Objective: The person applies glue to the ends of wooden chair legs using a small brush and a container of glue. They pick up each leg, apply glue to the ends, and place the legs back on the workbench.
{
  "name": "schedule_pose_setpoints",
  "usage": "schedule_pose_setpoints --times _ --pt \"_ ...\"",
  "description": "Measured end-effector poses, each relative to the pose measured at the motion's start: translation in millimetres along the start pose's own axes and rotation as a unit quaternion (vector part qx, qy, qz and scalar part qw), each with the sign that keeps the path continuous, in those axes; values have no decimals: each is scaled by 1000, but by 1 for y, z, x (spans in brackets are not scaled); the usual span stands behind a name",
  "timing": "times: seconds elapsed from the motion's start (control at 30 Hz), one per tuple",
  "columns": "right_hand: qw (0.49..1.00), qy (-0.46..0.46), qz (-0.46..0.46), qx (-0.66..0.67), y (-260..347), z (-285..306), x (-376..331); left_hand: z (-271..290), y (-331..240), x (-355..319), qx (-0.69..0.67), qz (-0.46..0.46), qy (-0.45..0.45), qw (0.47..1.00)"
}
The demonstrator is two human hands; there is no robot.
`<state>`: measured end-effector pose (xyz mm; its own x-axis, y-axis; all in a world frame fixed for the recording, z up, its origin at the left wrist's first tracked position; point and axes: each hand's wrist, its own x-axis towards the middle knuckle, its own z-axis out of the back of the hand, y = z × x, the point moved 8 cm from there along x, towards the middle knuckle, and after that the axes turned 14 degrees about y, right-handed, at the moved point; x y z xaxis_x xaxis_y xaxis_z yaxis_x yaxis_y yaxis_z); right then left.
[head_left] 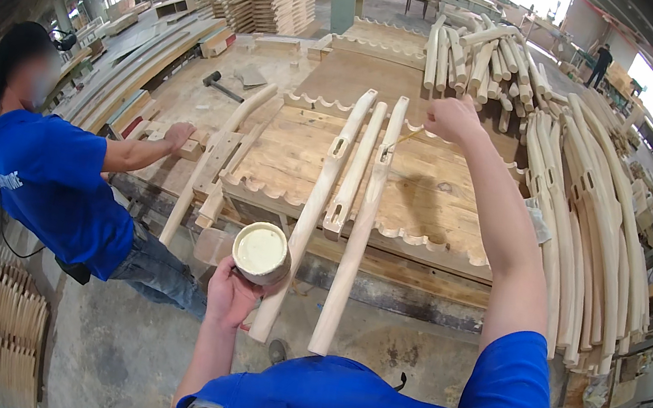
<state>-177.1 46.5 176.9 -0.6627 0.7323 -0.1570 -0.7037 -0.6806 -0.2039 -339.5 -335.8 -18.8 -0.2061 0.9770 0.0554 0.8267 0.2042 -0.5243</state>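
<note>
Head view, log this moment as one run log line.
left hand: holds glue pot | right hand: thin stick at slotted wooden rail | three rails across workbench | co-worker's hand on wood block

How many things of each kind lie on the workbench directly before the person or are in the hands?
Long wooden pieces on the bench: 3
Glue pot in left hand: 1
Thin stick in right hand: 1
Total: 5

Wooden workbench (428, 211) is carrying three long pale rails (347, 207) lying across its middle, overhanging the near edge. A mallet (221, 86) is lying toward the far left corner; curved pieces (586, 237) are stacking along the right edge.
</note>
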Motion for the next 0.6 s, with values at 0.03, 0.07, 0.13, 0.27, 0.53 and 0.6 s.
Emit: schedule_pose_setpoints --times 0.03,0.07,0.13,0.27,0.53,0.6 --pt "1000 3 -7 26 -3 -6 -2 3 0 -2 -3 -3 -27 1000" --pt "1000 -6 -3 21 -3 -9 -4 -4 -2 -2 -6 -2 -50 999" --pt "1000 -22 4 11 0 -13 -7 -6 -2 2 -16 -3 -67 998" --pt "989 -59 21 -136 42 5 1 -3 -4 4 -34 -10 -42 999" --pt "957 -51 66 -278 116 12 27 -8 -8 3 24 1 -68 997" --pt "951 -62 105 -283 129 14 24 -4 -8 0 25 -1 -89 996"
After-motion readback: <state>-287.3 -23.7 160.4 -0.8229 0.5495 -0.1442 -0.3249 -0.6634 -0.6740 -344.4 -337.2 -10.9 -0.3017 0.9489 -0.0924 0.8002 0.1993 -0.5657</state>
